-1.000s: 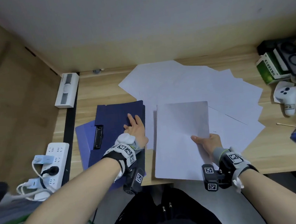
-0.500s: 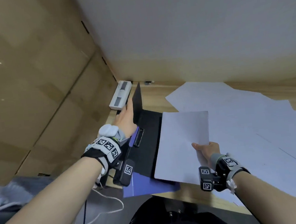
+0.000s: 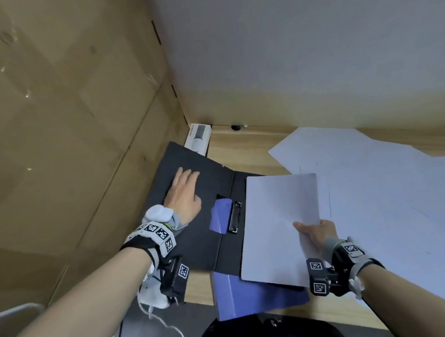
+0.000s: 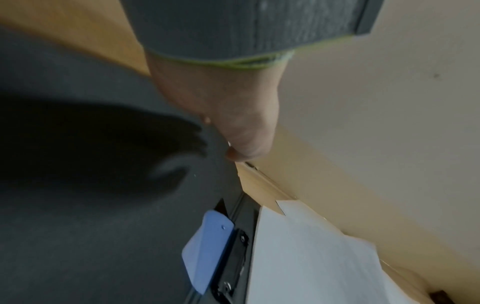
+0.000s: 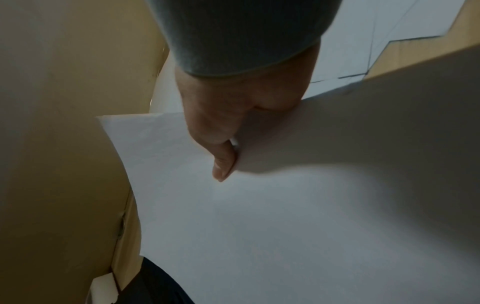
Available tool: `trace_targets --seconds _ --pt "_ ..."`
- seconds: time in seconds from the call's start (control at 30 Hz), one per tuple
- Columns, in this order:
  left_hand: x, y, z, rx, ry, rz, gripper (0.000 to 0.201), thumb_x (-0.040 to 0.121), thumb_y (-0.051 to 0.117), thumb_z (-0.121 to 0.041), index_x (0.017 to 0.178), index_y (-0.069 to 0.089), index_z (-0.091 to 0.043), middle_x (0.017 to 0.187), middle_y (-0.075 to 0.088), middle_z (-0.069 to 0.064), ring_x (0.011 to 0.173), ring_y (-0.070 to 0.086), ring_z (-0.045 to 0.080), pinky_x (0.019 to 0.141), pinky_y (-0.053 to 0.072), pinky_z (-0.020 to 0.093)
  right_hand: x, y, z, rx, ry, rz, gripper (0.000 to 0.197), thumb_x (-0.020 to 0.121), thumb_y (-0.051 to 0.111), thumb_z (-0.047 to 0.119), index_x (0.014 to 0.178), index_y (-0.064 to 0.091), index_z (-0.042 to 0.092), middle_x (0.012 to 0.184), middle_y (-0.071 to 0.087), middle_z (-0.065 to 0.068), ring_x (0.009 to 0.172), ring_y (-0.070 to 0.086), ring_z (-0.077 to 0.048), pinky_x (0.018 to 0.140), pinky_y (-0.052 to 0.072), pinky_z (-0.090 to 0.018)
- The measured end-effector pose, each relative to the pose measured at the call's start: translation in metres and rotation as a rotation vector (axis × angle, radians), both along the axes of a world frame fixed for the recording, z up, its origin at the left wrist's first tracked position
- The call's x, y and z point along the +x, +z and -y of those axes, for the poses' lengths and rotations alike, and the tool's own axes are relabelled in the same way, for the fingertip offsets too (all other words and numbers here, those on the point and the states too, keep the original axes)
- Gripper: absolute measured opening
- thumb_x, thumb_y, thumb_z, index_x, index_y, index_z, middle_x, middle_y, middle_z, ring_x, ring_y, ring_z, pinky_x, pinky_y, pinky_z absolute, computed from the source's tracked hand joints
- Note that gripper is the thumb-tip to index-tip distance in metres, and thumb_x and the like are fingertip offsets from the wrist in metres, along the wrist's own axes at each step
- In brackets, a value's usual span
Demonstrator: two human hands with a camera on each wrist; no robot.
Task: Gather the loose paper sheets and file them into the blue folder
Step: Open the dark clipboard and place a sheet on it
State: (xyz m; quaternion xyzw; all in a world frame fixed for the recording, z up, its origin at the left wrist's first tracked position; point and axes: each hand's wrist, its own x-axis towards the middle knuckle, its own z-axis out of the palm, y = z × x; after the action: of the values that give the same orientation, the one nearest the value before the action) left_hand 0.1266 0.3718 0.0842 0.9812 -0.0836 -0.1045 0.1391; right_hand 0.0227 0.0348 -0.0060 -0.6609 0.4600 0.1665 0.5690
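The blue folder point(image 3: 213, 253) lies open on the desk, its dark inside facing up and a black metal clip point(image 3: 234, 217) along the spine. My left hand point(image 3: 184, 191) presses flat with straight fingers on the opened left cover point(image 4: 91, 226). My right hand point(image 3: 313, 231) pinches a white sheet point(image 3: 279, 230) at its right edge, thumb on top point(image 5: 221, 164), and holds it over the folder's right half. Several more loose white sheets point(image 3: 380, 185) lie spread on the desk to the right.
A second, lighter blue folder point(image 3: 255, 298) sticks out under the open one at the desk's front edge. A white box point(image 3: 198, 139) sits at the back left corner. A wooden side panel point(image 3: 62, 129) stands close on the left, a pale wall point(image 3: 313, 51) behind.
My left hand swung the folder's cover from closed, through upright, to flat on the left and now presses on it. The right hand kept the sheet, now over the folder's right half.
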Motion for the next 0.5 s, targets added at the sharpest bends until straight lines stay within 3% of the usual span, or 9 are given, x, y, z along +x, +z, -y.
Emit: trace_targets --seconds 0.03,0.1,0.13,0.2,0.27,0.4,0.5 --pt "0.000 -0.006 0.005 -0.098 -0.014 -0.048 0.054 0.086 0.050 -0.006 0.139 0.045 -0.016 0.144 0.047 0.008 0.139 0.035 0.028 0.108 0.038 0.039 -0.002 0.000 -0.003 -0.004 -0.005 -0.004 0.035 0.071 0.087 0.020 0.092 0.065 0.003 0.084 0.069 -0.015 0.080 0.066 -0.034 0.079 0.057 -0.047" --pt "-0.002 -0.015 0.018 -0.168 -0.023 -0.165 0.035 0.088 0.048 -0.010 0.120 0.060 -0.020 0.114 0.066 0.002 0.109 0.060 0.027 0.084 0.052 0.035 -0.006 -0.003 -0.007 -0.020 -0.025 -0.002 0.039 0.070 0.088 0.022 0.095 0.066 0.001 0.085 0.070 -0.015 0.080 0.067 -0.034 0.078 0.057 -0.045" --pt "-0.004 -0.022 0.026 -0.153 -0.028 -0.237 0.027 0.089 0.047 -0.012 0.109 0.064 -0.020 0.105 0.069 0.001 0.096 0.063 0.027 0.075 0.052 0.033 -0.009 -0.004 -0.008 -0.025 -0.033 0.007 0.040 0.070 0.088 0.022 0.096 0.066 0.001 0.086 0.071 -0.016 0.081 0.067 -0.034 0.077 0.057 -0.044" --pt "-0.012 -0.035 0.043 -0.082 -0.045 -0.325 0.019 0.089 0.046 -0.016 0.090 0.065 -0.014 0.097 0.070 0.008 0.079 0.061 0.030 0.068 0.051 0.033 -0.015 -0.002 -0.007 -0.023 -0.032 0.015 0.038 0.071 0.087 0.022 0.095 0.066 0.001 0.087 0.071 -0.016 0.080 0.067 -0.034 0.074 0.057 -0.042" --pt "-0.020 -0.056 0.057 0.003 -0.055 -0.337 0.022 0.092 0.048 -0.025 0.087 0.063 -0.010 0.095 0.069 0.013 0.081 0.062 0.033 0.069 0.050 0.035 -0.021 -0.002 -0.009 -0.034 -0.043 0.010 0.035 0.072 0.087 0.021 0.092 0.066 0.002 0.086 0.071 -0.016 0.079 0.068 -0.034 0.073 0.058 -0.043" --pt "-0.031 -0.091 0.073 0.103 -0.044 -0.356 0.052 0.094 0.049 -0.047 0.123 0.049 -0.004 0.107 0.064 0.015 0.100 0.061 0.037 0.075 0.047 0.038 -0.032 -0.002 -0.006 -0.048 -0.073 -0.001 0.034 0.070 0.088 0.020 0.090 0.069 0.001 0.083 0.073 -0.018 0.072 0.068 -0.033 0.070 0.059 -0.045" --pt "-0.023 -0.103 0.075 0.156 -0.073 -0.347 0.057 0.094 0.047 -0.053 0.119 0.049 -0.002 0.108 0.063 0.015 0.098 0.061 0.035 0.072 0.044 0.037 -0.034 -0.002 -0.002 -0.048 -0.095 0.006 0.030 0.071 0.087 0.019 0.087 0.068 0.003 0.081 0.071 -0.015 0.072 0.067 -0.032 0.072 0.059 -0.044"
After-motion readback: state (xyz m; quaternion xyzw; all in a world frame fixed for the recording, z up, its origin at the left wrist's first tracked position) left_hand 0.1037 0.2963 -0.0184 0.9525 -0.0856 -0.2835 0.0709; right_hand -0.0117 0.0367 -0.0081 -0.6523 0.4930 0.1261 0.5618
